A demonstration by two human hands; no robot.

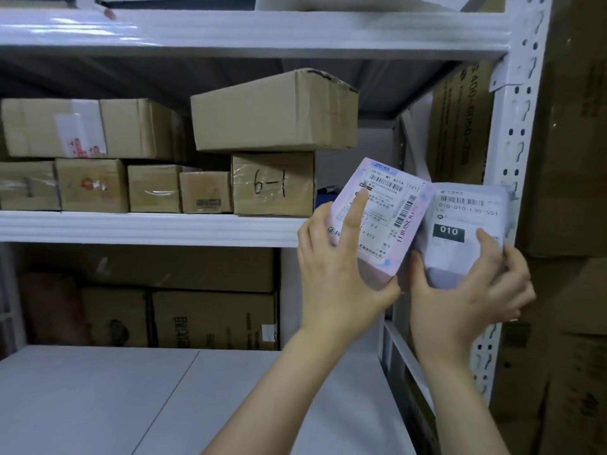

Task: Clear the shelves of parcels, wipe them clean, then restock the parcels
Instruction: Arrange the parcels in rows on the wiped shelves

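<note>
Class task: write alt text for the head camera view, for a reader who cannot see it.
A person's left hand grips a pale pink labelled box and the right hand grips a white mailer bag marked 010, side by side before a white metal shelf unit. Brown cardboard boxes, one marked 6-1, sit on its middle shelf.
</note>
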